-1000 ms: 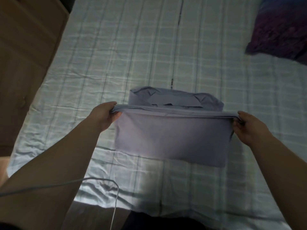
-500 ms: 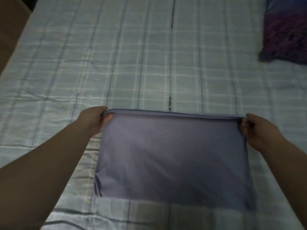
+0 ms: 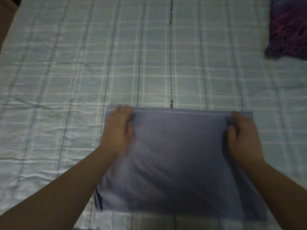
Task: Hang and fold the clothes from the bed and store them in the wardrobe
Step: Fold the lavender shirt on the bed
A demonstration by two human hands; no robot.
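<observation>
A lavender-grey folded garment [image 3: 179, 160] lies flat on the checked bed sheet [image 3: 149, 63], with stacked layers showing at its near left corner. My left hand [image 3: 118, 128] lies on its far left corner, fingers reaching the far edge and thumb pressed into the cloth. At the far right corner my right hand [image 3: 242, 135] grips the cloth the same way, and a dark crease runs down from its thumb. Both hands are blurred by motion.
A dark purple patterned cushion or cloth [image 3: 289, 27] lies at the far right of the bed. A brown wooden surface [image 3: 6, 15] shows at the top left corner. The bed sheet stretches wide to the left of and beyond the garment.
My hands carried the raised edge of the garment forward and down over the part beyond it. The garment now lies flat in one folded stack with both hands on top.
</observation>
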